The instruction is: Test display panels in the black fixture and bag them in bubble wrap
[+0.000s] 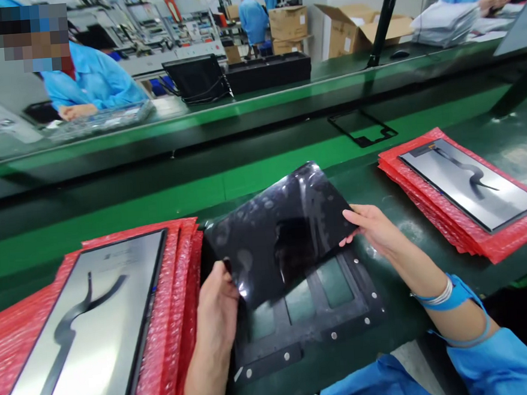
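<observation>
My left hand (217, 300) and my right hand (368, 226) grip opposite ends of a glossy black screen panel (266, 233), whose film-like surface shows bubbles and reflections. It is tilted above a dark frame-shaped fixture (315, 332) with rectangular openings and round silver studs. Close to my left hand, a display panel (113, 310) with a silver back and dark ribbon cables lies on stacked red bubble-wrap sleeves (182, 323). To the right of my right hand, a second silver-backed display panel (470, 183) rests on another pile of red sleeves (446, 227).
A thin black frame (363, 143) lies on the green conveyor belt (226, 185) ahead. Beyond stand a black monitor (196, 79), a long black box (268, 72) and cardboard boxes (288, 22). A person in blue (97, 77) sits across at the left; others are farther back.
</observation>
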Available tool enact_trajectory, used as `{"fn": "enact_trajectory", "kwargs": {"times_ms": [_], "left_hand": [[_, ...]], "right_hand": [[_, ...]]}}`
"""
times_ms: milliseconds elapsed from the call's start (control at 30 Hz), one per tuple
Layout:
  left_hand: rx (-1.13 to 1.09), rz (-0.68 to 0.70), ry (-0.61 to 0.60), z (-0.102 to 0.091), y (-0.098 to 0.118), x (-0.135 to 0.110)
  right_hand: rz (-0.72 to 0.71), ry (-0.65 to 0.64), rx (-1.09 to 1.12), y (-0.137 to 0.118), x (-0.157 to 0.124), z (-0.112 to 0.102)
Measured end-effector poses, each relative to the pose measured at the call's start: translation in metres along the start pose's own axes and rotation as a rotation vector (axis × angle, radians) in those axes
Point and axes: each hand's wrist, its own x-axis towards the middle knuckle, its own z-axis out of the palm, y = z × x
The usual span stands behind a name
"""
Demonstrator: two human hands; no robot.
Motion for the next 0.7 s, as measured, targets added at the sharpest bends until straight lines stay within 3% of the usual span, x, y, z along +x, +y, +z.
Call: {"fn": "enact_trajectory", "kwargs": {"times_ms": [100, 167, 400, 500, 700], "left_hand": [[0.086, -0.123, -0.217, 0.004, 0.001, -0.009], [0.118, -0.132, -0.287, 0.004, 0.000, -0.012], [0.080, -0.124, -0.244, -0.001, -0.004, -0.015], [0.010, -0.089, -0.200, -0.005, 0.002, -0.014], [-0.070, 0.002, -0.199, -0.018, 0.008, -0.011]], "right_hand": [[-0.005, 0.100, 0.030, 0.002, 0.003, -0.003], [0.018, 0.122, 0.046, 0.005, 0.005, -0.003], [0.062, 0.082, 0.066, 0.000, 0.024, 0.004], [0.059, 0.051, 0.045, -0.020, 0.051, 0.024], [0.043, 0.073, 0.061, -0.046, 0.130, 0.088]]}}
